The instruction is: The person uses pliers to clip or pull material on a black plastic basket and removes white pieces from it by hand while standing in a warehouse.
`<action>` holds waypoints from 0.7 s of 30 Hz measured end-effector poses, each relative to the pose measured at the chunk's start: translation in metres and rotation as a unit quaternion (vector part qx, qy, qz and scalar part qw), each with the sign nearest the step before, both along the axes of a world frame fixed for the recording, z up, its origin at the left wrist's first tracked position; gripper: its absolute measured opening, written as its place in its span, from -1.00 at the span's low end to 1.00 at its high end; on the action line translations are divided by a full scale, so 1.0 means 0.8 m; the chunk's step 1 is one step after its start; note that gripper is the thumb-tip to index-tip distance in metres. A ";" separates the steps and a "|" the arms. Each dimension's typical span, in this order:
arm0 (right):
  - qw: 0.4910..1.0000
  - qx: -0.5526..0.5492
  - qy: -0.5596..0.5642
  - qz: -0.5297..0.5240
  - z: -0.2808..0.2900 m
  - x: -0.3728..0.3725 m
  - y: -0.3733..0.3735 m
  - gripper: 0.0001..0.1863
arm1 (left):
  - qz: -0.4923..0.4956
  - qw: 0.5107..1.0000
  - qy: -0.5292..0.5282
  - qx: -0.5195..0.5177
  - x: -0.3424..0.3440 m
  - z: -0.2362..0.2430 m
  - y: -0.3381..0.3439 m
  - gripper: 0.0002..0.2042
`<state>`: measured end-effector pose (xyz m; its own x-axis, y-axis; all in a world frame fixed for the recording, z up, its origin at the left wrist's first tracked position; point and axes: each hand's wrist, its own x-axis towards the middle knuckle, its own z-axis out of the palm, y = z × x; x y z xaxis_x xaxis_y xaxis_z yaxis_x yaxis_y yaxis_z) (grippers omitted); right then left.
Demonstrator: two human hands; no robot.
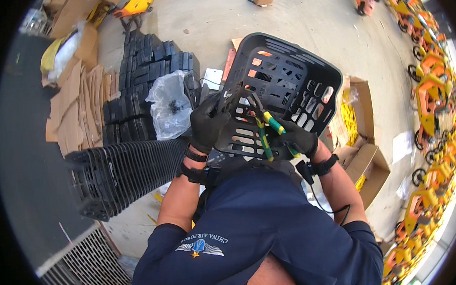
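Note:
A black plastic basket (298,48) with slotted walls and floor is tilted in front of my body. My left hand (206,125), in a dark glove, is closed on the basket's left wall. In my gloved right hand (299,140) are pliers (276,123) with green and yellow handles. The handles are spread apart, and the metal jaws point toward the basket's left wall, near my left fingers. Whether the jaws touch the wall I cannot tell.
A long nested stack of black baskets (131,171) lies at my left. Beyond it are piled black boxes (149,61), a clear plastic bag (169,107) and flattened cardboard (76,106). An open carton (363,115) with yellow parts stands right. Orange-yellow wheeled machines (431,90) line the far right.

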<state>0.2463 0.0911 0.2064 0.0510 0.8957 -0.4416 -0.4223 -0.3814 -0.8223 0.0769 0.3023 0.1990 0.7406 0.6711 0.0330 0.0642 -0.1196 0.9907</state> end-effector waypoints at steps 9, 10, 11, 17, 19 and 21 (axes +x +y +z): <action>0.985 -0.045 -0.161 0.034 0.061 0.025 -0.009 -0.25 | -0.068 0.984 -0.003 0.163 0.015 0.022 -0.024 -0.74; 0.984 -0.044 -0.168 0.041 0.062 0.027 -0.010 -0.24 | -0.066 0.987 -0.009 0.149 0.016 0.024 -0.026 -0.74; 0.984 -0.046 -0.167 0.040 0.061 0.028 -0.012 -0.24 | -0.063 0.989 -0.014 0.134 0.017 0.027 -0.030 -0.75; 0.970 -0.001 -0.238 0.046 0.050 0.038 -0.019 -0.22 | -0.107 0.985 0.002 0.137 0.015 0.029 -0.025 -0.78; 0.980 0.005 -0.196 0.035 0.041 0.041 -0.027 -0.21 | -0.110 0.985 0.008 0.134 0.013 0.030 -0.025 -0.73; 0.995 0.010 -0.102 0.005 0.039 0.041 -0.031 -0.22 | -0.111 0.985 0.013 0.130 0.012 0.030 -0.024 -0.68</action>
